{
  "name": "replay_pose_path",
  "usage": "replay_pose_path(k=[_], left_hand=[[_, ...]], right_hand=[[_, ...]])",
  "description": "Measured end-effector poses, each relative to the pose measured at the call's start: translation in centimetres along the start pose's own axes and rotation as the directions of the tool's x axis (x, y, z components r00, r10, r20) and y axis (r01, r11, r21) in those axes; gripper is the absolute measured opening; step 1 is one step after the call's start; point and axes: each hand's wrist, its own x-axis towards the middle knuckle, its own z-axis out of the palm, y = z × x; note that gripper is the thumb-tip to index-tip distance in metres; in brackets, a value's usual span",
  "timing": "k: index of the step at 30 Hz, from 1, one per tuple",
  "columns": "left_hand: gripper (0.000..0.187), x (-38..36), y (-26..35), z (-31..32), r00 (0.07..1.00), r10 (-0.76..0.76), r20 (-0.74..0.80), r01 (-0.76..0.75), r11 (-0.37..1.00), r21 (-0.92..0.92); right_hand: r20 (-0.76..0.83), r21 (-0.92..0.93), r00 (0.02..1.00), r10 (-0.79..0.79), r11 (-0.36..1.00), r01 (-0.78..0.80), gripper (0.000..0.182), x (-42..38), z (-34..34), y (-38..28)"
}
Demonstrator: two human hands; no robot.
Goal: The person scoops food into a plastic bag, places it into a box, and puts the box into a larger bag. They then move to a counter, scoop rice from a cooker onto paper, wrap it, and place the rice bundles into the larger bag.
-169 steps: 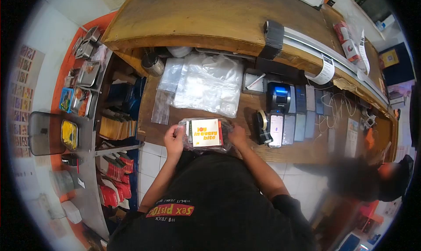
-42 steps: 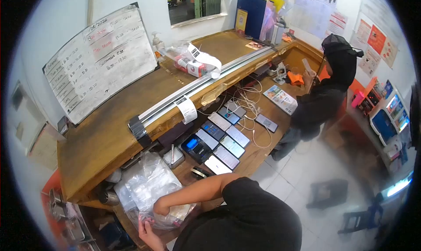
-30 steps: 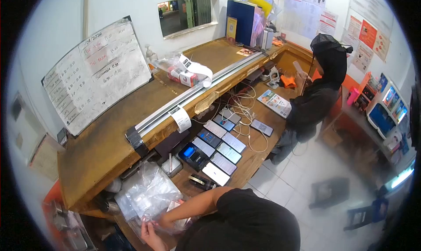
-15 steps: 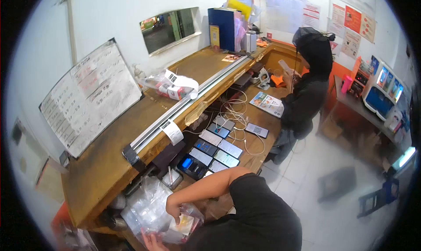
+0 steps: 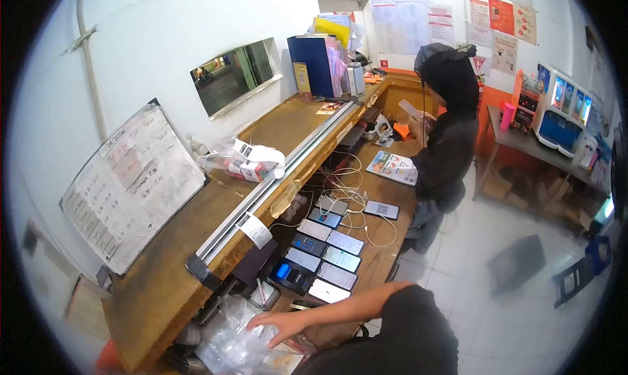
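My right hand reaches in from the lower right, its arm in a short black sleeve. It rests on a crumpled clear plastic bag, fingers spread and thumb apart, touching the film. Under and beside the hand, pale and yellowish items show at the bottom edge, too blurred to name. My left hand is out of view. Just above the bag is a small light-coloured tin or box with a pen-like stick on it. Several phones lie in rows beyond my forearm, among them a white-screened phone.
A black card-terminal-like device sits beside the phones. White cables tangle behind them. A raised wooden counter runs along the left, bearing a whiteboard and a bagged parcel. Another person holds a phone farther along.
My left hand has left the view. My right hand has lifted from the pale items onto the plastic, its fingers now spread. The whole view has shifted slightly.
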Motion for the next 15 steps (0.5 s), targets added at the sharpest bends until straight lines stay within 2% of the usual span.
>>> replay_pose_path(k=[2, 3, 4, 6, 7, 8, 10, 11, 12, 14, 15], left_hand=[[0.066, -1.1, 7.7, 4.8, 0.997, 0.062, -0.04, -0.063, 0.998, -0.028], [0.065, -1.3, 10.0, 6.7, 0.993, 0.108, -0.041, -0.109, 0.994, -0.031], [0.063, -1.4, 11.6, 8.5, 0.986, 0.164, -0.033, -0.165, 0.986, -0.034], [0.061, -1.2, 13.4, 11.2, 0.963, 0.27, -0.006, -0.27, 0.963, -0.024], [0.06, -1.2, 13.7, 12.2, 0.948, 0.318, 0.005, -0.318, 0.948, -0.014], [0.059, -1.2, 13.7, 13.1, 0.931, 0.365, 0.009, -0.365, 0.931, -0.003], [0.057, -1.2, 12.8, 14.1, 0.903, 0.429, 0.002, -0.429, 0.903, 0.018], [0.056, -1.1, 12.1, 14.4, 0.892, 0.453, -0.007, -0.452, 0.891, 0.029], [0.056, -1.1, 11.2, 14.4, 0.882, 0.47, -0.025, -0.469, 0.883, 0.038], [0.054, -1.4, 8.9, 14.0, 0.868, 0.492, -0.062, -0.489, 0.87, 0.052], [0.053, -1.3, 7.7, 13.8, 0.861, 0.502, -0.08, -0.499, 0.865, 0.054]], right_hand=[[-0.247, 0.19, 0.947, 0.207, 0.968, -0.162, 0.113, -4.0, 0.8, 0.5], [0.023, 0.491, 0.913, 0.406, 0.791, -0.364, 0.14, -5.7, 2.0, 1.9], [0.028, 0.502, 0.91, 0.413, 0.782, -0.37, 0.14, -7.1, 4.1, 4.3], [0.079, 0.205, 0.852, 0.518, 0.828, -0.522, 0.148, -8.8, 8.8, 8.2], [-0.067, 0.005, 0.944, 0.322, 0.947, -0.322, 0.151, -7.9, 9.8, 7.8], [-0.066, 0.013, 0.944, 0.325, 0.946, -0.324, 0.151, -6.8, 11.8, 9.4], [-0.24, -0.156, 0.856, 0.457, 0.853, -0.499, 0.142, -5.1, 16.4, 13.3], [-0.271, -0.21, 0.808, 0.523, 0.787, -0.58, 0.114, -2.9, 14.3, 8.9], [-0.272, -0.215, 0.814, 0.514, 0.791, -0.572, 0.114, -2.1, 13.7, 8.7], [-0.158, -0.296, 0.86, 0.485, 0.808, -0.509, 0.074, -0.8, 13.5, 8.3], [-0.16, -0.293, 0.861, 0.482, 0.81, -0.508, 0.074, -0.7, 13.3, 8.6]])
